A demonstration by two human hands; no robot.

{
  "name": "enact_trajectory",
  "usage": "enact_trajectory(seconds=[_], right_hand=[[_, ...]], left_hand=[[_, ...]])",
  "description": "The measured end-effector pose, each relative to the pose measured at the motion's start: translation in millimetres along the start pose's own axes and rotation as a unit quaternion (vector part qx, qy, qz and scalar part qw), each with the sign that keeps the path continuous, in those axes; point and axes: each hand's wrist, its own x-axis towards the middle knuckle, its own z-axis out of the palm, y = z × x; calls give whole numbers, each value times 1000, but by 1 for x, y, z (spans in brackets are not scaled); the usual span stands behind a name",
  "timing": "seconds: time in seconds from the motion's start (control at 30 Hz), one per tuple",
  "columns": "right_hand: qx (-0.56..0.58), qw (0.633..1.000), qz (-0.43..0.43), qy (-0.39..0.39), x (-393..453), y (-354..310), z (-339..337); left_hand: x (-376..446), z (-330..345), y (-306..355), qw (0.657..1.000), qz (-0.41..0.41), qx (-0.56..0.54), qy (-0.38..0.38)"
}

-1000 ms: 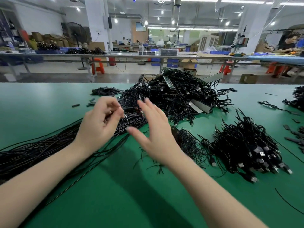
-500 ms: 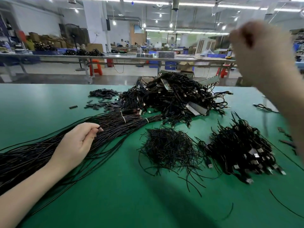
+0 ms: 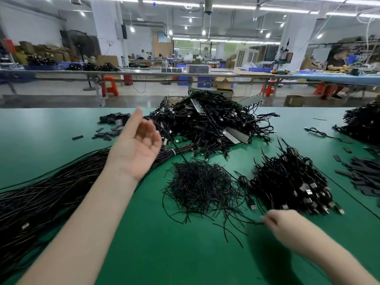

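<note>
Green matting covers the table (image 3: 185,264) from the near edge to the far one. Nearest, at the lower right, the right hand (image 3: 281,225) is blurred; its fingers are drawn together at the tips and seem to pinch a thin strand (image 3: 255,223) at the near edge of the short-wire pile (image 3: 201,186). That pile lies loose in the middle of the table, with stray ends spread toward the viewer. Just to its right sits a heap of USB leads (image 3: 292,186), plugs facing the near side.

Further in, the left hand (image 3: 135,149) is raised palm up, its fingers curled narrowly round a single black cable (image 3: 176,148). The cable slants down and to the right from the fingertips to the far rim of the short-wire pile. Under the left forearm, a long cable bundle (image 3: 51,192) stretches across the mat to the left edge.

Behind the left hand rises a big tangle of leads (image 3: 211,124), and small flat black pieces (image 3: 111,130) lie scattered to its left. Beyond the table, a long workbench (image 3: 205,74) crosses the hall, and a seated person (image 3: 337,60) is at the far right.
</note>
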Motion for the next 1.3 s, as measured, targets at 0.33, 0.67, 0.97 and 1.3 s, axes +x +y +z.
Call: enact_trajectory(seconds=[0.33,0.67,0.97,1.3], right_hand=[[398,875,-249,121,-2,-109,-29],[447,831,-294,153,16,-147,-23],[505,797,-311,117,14,-150,-25],[447,819,-324,-159,22,-138,-14]], left_hand=[[-16,32,-66,974,-9,200,-108],[-5,14,-70,911,3,384,-152],[-14,14,-58,857,-31,467,-215],[-16,14,-21,932,-145,191,-271]])
